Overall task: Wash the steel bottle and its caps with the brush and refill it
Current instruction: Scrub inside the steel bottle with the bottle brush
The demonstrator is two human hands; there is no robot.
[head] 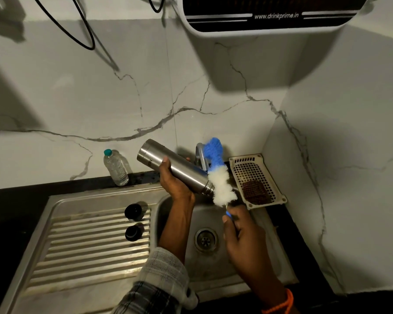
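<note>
Tilting over the sink, the steel bottle (pixel 175 171) points its mouth down-right.

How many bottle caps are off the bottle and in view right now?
2. Both sit on the ribbed drainboard left of the basin: far cap and near cap. None visible elsewhere.

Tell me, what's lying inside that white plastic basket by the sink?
A dark brown scrubbing pad lies in the white basket's near end. The brush head covers its left edge, hiding anything there.
</note>
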